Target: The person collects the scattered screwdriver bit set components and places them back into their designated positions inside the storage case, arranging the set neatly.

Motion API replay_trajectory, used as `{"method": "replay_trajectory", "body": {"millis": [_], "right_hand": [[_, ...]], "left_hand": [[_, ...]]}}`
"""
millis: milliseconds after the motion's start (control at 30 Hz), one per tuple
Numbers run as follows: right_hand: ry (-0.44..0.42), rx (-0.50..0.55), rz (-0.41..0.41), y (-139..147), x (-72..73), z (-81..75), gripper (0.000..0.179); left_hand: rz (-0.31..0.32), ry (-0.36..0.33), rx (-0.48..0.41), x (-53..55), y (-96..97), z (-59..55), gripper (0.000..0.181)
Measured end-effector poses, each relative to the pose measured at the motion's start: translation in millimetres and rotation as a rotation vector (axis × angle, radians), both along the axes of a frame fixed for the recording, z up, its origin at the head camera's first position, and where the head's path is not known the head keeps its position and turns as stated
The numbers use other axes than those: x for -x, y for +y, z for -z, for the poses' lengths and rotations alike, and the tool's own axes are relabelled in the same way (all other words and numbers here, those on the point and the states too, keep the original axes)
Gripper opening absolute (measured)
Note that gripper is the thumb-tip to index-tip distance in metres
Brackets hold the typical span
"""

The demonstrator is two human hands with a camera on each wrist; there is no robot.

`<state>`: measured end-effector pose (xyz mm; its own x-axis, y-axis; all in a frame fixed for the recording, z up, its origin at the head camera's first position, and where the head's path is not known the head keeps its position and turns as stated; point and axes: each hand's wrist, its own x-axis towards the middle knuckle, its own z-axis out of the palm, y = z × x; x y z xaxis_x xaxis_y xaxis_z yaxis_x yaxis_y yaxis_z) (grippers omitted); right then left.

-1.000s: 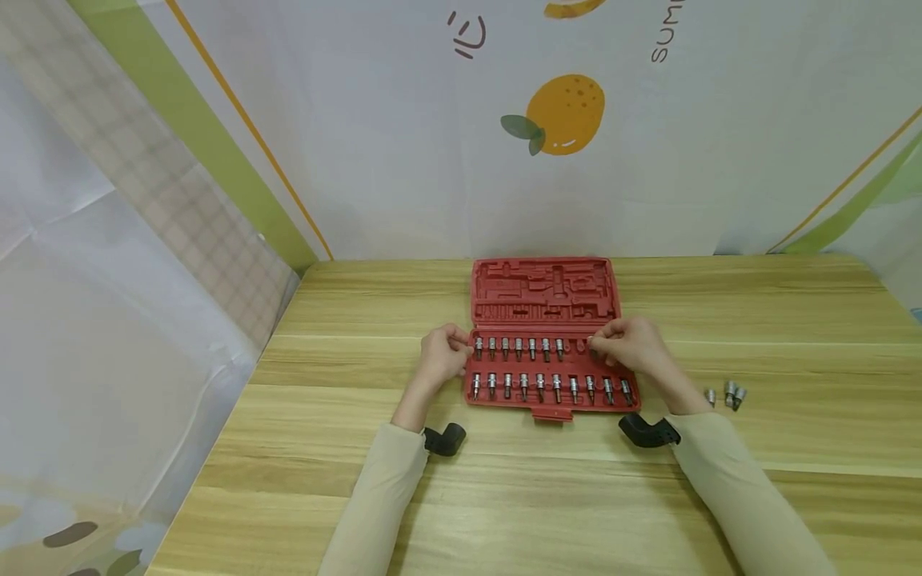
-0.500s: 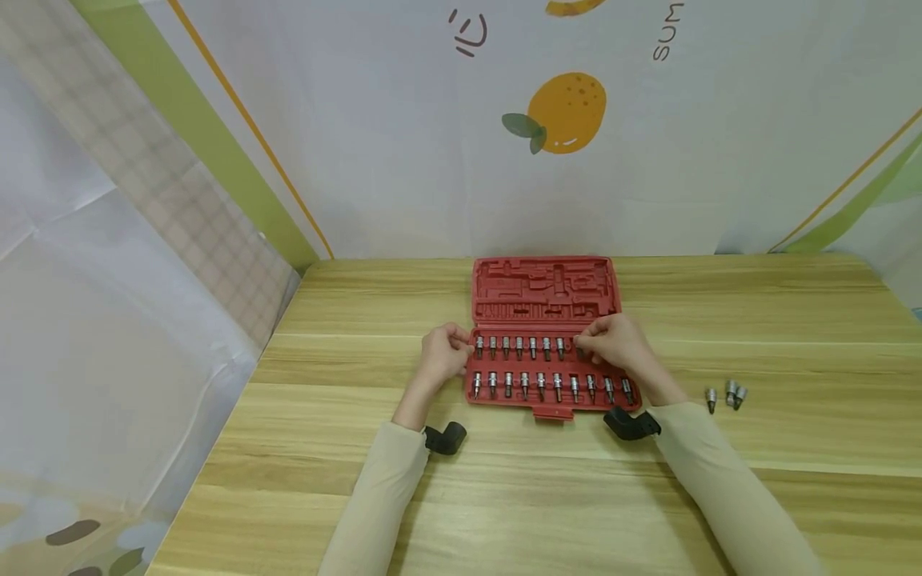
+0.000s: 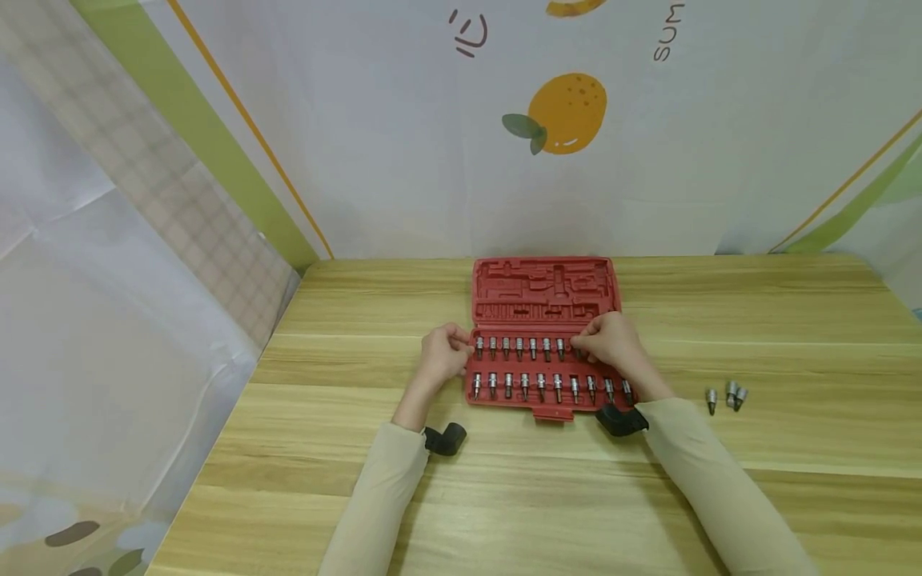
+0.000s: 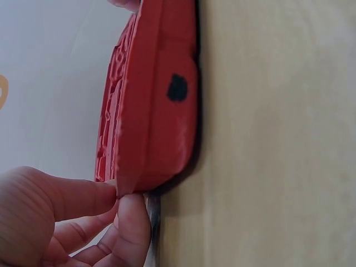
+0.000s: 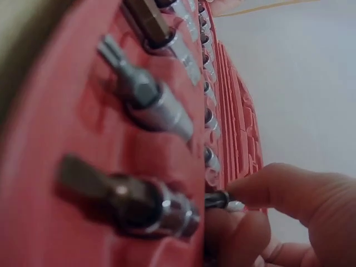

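Observation:
An open red socket case point(image 3: 515, 368) lies on the table, its lid point(image 3: 504, 284) tipped back. Two rows of silver bit sockets point(image 3: 540, 388) fill slots in its base. At the left end of the case, my left hand point(image 3: 442, 352) pinches the rim between thumb and fingers; the left wrist view shows the thumb point(image 4: 89, 197) over the edge. My right hand point(image 3: 612, 344) is over the right part of the upper row. Between its thumb and fingers it pinches a bit socket point(image 5: 217, 199), partly hidden by the fingers and close over the slots.
Several loose bit sockets point(image 3: 711, 400) lie on the wooden table point(image 3: 504, 496) to the right of the case. A white printed cloth point(image 3: 360, 160) hangs behind the table. Black wrist mounts point(image 3: 621, 420) extend from the sleeves near the case's front.
My right hand has moved left along the upper row with the bit socket, slowing over the last half second. The left hand stays on the case's left rim.

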<state>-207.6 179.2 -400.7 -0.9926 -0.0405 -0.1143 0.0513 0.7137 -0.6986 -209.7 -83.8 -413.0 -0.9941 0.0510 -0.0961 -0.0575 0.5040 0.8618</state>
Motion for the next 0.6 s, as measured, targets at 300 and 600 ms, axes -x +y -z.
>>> {"method": "replay_trajectory", "body": {"millis": [300,600], "right_hand": [[-0.093,-0.08,-0.02,-3,4.7,-8.0,0.028],[-0.148,-0.177,-0.031,-5,11.7,-15.1,0.037]], "left_hand": [[0.003,-0.001,0.004,-0.2,-0.4,0.9,0.008],[0.003,0.006,-0.007,-0.4,-0.4,0.0,0.008]]}}
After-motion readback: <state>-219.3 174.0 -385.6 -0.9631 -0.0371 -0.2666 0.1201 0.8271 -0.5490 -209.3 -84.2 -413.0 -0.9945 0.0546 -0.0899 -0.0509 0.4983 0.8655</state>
